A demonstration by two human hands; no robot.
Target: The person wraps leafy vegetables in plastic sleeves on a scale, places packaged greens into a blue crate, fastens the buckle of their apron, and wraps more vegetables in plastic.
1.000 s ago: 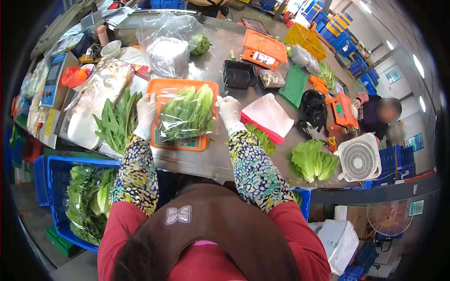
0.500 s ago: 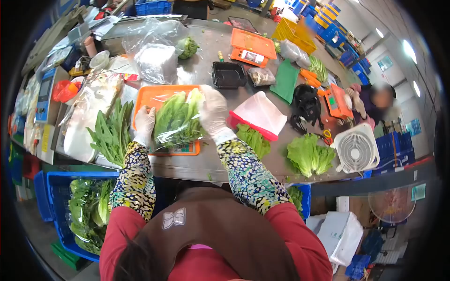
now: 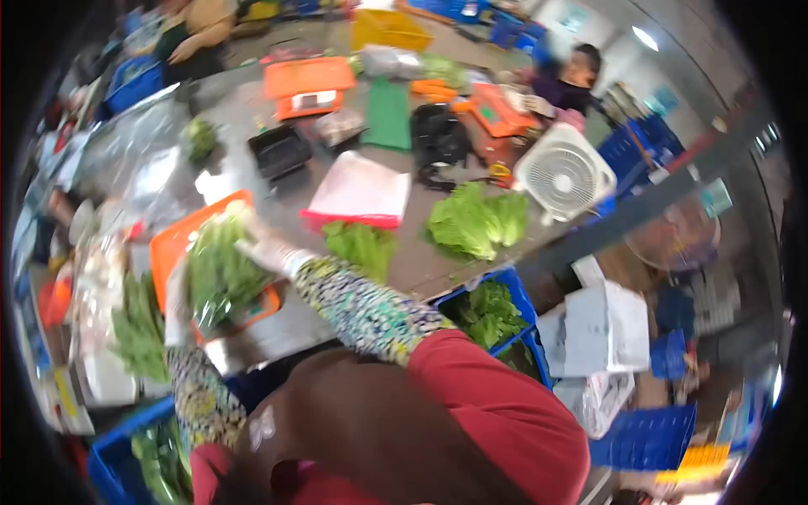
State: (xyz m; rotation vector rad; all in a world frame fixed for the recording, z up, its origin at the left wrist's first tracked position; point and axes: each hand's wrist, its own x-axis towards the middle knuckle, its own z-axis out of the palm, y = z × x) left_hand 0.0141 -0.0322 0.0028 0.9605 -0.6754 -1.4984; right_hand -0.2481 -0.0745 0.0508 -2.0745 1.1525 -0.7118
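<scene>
Swung leftward in the head view since the earlier frame, film-wrapped lettuce sits grasped between the left hand and right hand, seemingly to steady its glossy, crinkled, bulging sides over the flat orange scale beneath their grip.

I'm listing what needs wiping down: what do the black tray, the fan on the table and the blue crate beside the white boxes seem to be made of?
Black tray: probably thin plastic, given its slight shine.
Fan: likely white moulded plastic, from its smooth rounded housing and slatted grille.
Blue crate: apparently hard plastic, evenly coloured with a stiff rim.
</scene>
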